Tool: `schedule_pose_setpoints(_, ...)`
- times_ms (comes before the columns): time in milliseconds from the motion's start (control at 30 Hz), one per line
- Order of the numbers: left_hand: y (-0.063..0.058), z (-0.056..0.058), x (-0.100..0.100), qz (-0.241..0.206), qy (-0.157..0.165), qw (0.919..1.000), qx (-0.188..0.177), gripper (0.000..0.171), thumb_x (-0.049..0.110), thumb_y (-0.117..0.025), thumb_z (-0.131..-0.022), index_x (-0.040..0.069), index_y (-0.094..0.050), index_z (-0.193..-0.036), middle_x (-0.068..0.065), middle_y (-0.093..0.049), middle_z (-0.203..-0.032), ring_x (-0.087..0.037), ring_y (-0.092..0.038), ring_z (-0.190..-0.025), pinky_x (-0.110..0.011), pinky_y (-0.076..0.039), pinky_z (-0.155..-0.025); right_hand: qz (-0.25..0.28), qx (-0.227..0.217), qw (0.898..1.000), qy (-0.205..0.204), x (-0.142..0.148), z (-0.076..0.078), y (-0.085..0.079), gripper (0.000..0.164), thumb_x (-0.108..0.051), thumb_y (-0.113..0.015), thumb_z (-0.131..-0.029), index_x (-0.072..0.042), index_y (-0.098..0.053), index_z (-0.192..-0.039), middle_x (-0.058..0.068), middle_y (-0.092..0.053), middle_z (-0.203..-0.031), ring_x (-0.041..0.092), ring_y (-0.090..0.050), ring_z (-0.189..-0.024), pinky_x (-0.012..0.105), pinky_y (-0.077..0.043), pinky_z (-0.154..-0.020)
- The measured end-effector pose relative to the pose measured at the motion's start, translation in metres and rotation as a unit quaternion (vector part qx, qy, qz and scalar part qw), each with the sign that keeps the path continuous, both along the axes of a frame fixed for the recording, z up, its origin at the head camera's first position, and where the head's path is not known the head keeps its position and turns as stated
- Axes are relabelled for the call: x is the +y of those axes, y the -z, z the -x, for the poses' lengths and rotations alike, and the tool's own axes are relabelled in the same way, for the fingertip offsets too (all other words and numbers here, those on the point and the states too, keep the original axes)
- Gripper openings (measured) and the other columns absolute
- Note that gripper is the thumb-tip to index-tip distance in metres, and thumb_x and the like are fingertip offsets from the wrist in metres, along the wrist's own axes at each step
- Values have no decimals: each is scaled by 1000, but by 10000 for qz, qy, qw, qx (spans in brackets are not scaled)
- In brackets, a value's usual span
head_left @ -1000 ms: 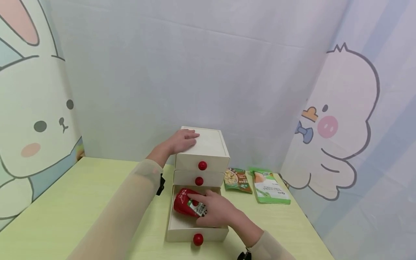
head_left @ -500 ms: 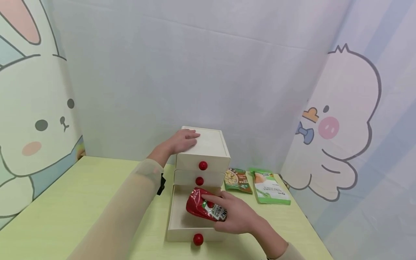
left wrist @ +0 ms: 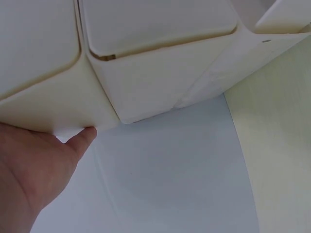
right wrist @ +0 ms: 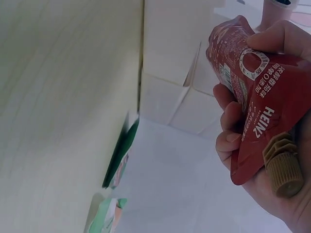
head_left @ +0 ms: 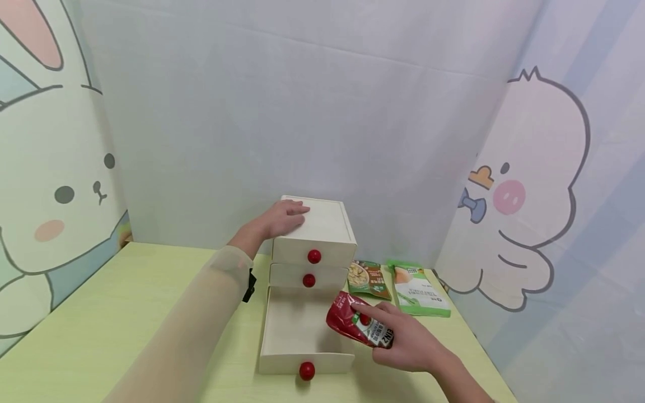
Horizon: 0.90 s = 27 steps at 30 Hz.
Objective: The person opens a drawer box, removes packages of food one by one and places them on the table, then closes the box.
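A red ketchup pouch [head_left: 347, 319] with a HEINZ label is gripped in my right hand [head_left: 410, 342], just right of the pulled-out bottom drawer. The right wrist view shows my fingers wrapped round the pouch [right wrist: 279, 92] and its brown screw cap [right wrist: 283, 174] by the palm. My left hand [head_left: 282, 218] rests on top of the white drawer unit [head_left: 325, 221], fingers lying over its left side. In the left wrist view, the thumb of that hand [left wrist: 39, 165] lies along the unit's side. The bottom drawer [head_left: 297, 327] stands out with its bare floor showing.
A brown-green food packet [head_left: 369, 279] and a white-green packet [head_left: 420, 290] lie on the pale yellow table [head_left: 151, 302], right of the unit. A light curtain [head_left: 227, 112] hangs behind. The open drawer's red knob [head_left: 307, 370] sticks out toward the front.
My right hand has lifted the ketchup pouch out of the bottom drawer and carried it to the right. The left hand has stayed on the unit's top.
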<state>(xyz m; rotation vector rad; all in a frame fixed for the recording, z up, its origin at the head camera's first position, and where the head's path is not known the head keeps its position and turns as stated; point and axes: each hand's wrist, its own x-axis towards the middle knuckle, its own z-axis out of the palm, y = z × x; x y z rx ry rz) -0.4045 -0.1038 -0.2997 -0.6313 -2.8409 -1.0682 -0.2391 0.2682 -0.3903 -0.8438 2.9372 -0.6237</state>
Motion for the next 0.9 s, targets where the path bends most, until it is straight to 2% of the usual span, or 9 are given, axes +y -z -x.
schedule_pose_setpoints(233, 1, 1, 0, -1, 5, 10000, 47, 57, 32, -43, -113, 13, -50, -166, -14, -32, -181, -38, -20, -171, -60, -17, -138, 17, 264, 9995, 191, 28, 6, 7, 94, -24, -84, -78, -53, -51, -160, -7, -63, -135, 12, -57, -101, 24, -47, -73)
schedule_pose_setpoints(433, 1, -1, 1, 19, -17, 10000, 35, 57, 33, -43, -113, 13, -50, -166, -13, -31, -181, -39, -19, -171, -61, -17, -138, -102, -27, 9983, 578, 47, 22, 21, 93, -27, -87, -78, -53, -51, -161, -1, -63, -137, 16, -56, -100, 26, -47, -73)
schedule_pose_setpoints(633, 0, -1, 2, 52, -39, 10000, 27, 58, 35, -42, -113, 14, -50, -166, -12, -31, -181, -38, -18, -171, -61, -16, -138, -247, -113, 9961, 837, 62, 35, 37, 90, -29, -89, -77, -50, -55, -158, 4, -65, -141, 19, -59, -107, 39, -53, -82)
schedule_pose_setpoints(900, 0, -1, 1, 50, -39, 10000, 22, 58, 34, -42, -113, 14, -50, -166, -13, -31, -181, -39, -18, -171, -61, -16, -138, -306, -519, 9914, 1159, 69, 46, 43, 94, -25, -92, -76, -30, -51, -161, 12, -63, -150, 24, -62, -118, 49, -55, -94)
